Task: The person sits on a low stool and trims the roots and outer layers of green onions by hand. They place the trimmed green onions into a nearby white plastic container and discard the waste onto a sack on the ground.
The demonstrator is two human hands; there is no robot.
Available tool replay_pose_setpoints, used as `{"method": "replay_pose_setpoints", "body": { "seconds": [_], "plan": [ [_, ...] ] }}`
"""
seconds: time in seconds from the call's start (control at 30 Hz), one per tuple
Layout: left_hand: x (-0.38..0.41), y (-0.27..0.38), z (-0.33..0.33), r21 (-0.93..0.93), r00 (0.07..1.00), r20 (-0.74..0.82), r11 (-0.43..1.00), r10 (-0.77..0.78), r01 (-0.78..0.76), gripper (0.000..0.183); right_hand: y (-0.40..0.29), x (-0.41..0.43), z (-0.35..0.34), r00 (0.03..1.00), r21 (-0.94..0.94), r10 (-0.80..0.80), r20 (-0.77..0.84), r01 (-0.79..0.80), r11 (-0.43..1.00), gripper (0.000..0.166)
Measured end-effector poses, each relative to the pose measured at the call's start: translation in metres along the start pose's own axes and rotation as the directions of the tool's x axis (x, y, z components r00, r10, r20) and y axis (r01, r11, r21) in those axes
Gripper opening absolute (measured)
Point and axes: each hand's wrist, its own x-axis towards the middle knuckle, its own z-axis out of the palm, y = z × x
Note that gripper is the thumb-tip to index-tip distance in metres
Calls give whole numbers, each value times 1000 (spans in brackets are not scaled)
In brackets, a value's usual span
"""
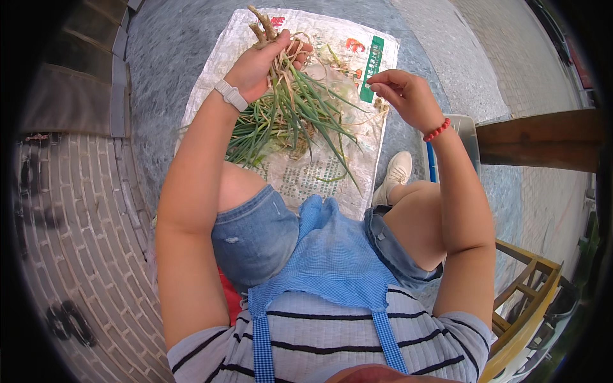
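Observation:
My left hand (261, 67) grips a bunch of green onions (292, 91) by its dry, yellowed lower part. Thick brown, soil-coloured ends (263, 26) jut out above the thumb, while the green leaves hang down toward my knees. Under the bunch lies a pile of more green onions (258, 127), partly hidden by the held leaves. Off to the right, my right hand (404, 93) is raised with curled fingers and the thumb close to the forefinger; I see nothing held in it. Dry leaf scraps (381, 106) show just below that hand.
A white woven sack (306, 191) bearing print is spread on the grey ground (158, 62). Clear plastic film (330, 79) lies on it. A plastic bin (464, 139) stands right of my shoe (400, 167). A wooden post (536, 141) and a yellow wooden frame (527, 292) are farther right.

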Motion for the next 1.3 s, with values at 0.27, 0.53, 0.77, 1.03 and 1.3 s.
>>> {"method": "replay_pose_setpoints", "body": {
  "seconds": [0.27,0.53,0.77,1.03,1.3],
  "plan": [
    [0,1,35,-116,999,10,992,-44,45,47,-27,30,66,999,73,-10,-38,13,997,24],
    [10,-8,10,61,887,-456,997,75,-53,39,6,57,51,989,534,141,39,-140,834,19],
    [18,-27,45,284,925,-302,948,230,-143,35,11,60,66,969,177,-49,-241,93,980,24],
    [31,-33,17,332,853,-378,913,360,-238,28,-19,59,62,923,-147,-192,-333,151,978,20],
    [43,-29,-60,722,650,-508,691,565,-36,30,-15,53,38,912,-231,-186,-367,104,967,19]
  ]
}}
